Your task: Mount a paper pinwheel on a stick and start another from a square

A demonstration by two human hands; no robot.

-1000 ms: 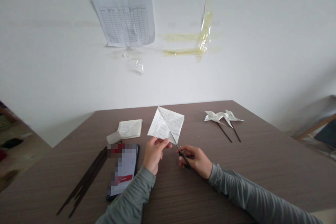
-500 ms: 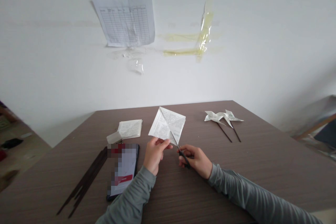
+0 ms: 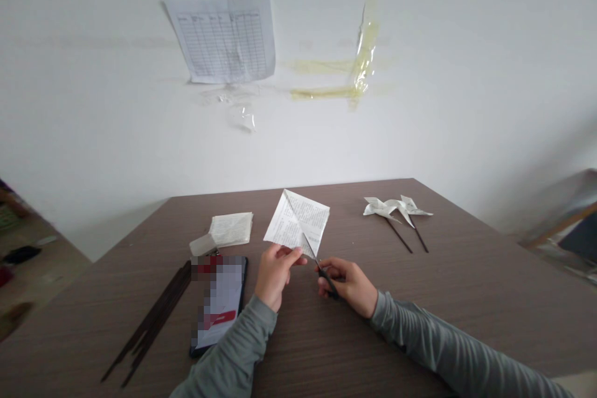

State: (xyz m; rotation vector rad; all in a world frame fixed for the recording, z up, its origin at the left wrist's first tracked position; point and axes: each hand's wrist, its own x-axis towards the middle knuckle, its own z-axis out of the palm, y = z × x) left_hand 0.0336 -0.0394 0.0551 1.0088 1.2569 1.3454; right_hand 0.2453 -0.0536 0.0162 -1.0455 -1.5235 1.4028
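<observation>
My left hand (image 3: 278, 270) pinches the lower edge of a square of printed paper (image 3: 291, 221), held up above the table. A diagonal crease runs from the paper's top corner down toward its lower corner. My right hand (image 3: 346, 283) grips a pair of black-handled scissors (image 3: 329, 281). Their blades lie along the crease at the paper's lower corner, close to my left fingertips. How far the blades are apart I cannot make out.
Two paper pinwheels (image 3: 396, 208) on dark sticks lie at the right. To the left are a stack of paper squares (image 3: 232, 228), a small whitish translucent item (image 3: 203, 245), a bundle of dark sticks (image 3: 152, 323) and a phone (image 3: 219, 311). A wall (image 3: 326, 149) rises behind the table (image 3: 443, 305).
Almost nothing differs. Both hands, the paper and the scissors keep their places; the scissor handles look slightly closer together.
</observation>
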